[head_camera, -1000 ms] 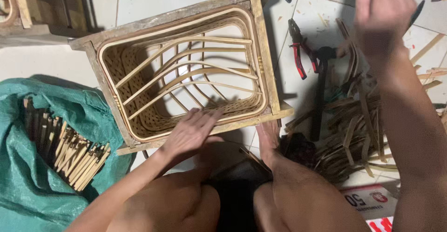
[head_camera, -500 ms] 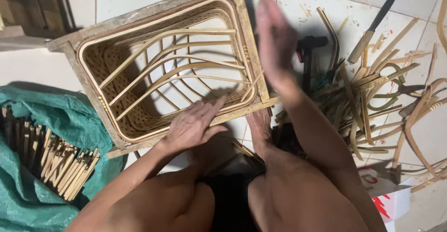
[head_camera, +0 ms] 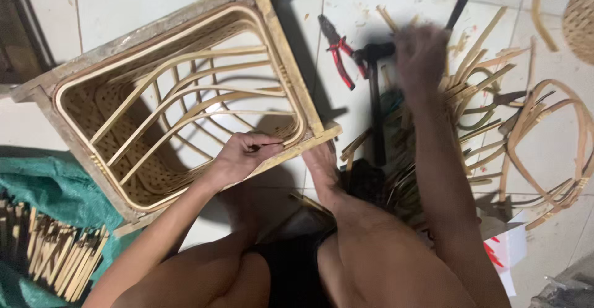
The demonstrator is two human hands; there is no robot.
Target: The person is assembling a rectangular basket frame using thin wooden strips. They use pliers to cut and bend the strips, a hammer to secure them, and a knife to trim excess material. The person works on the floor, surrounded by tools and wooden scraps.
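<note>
While the woven rattan basket [head_camera: 179,104] lies tilted on the tiled floor [head_camera: 124,5] with its open mouth turned up towards the camera, its near rim is gripped by the left hand [head_camera: 241,156], whose fingers are curled over the edge of the light wooden frame. Curved cane ribs are seen running across the inside of the basket. The right hand [head_camera: 424,54] is held well apart from the basket, above the loose pile of cane strips [head_camera: 470,98] on the right; it is blurred, so whether it is closed on anything cannot be told. Just left of that hand a hammer [head_camera: 374,91] and red-handled pliers [head_camera: 337,51] are laid on the tiles. A bare foot [head_camera: 322,166] is pressed against the basket's near corner. At lower left a bundle of short sticks [head_camera: 55,258] is rested on a green tarpaulin [head_camera: 49,184].
</note>
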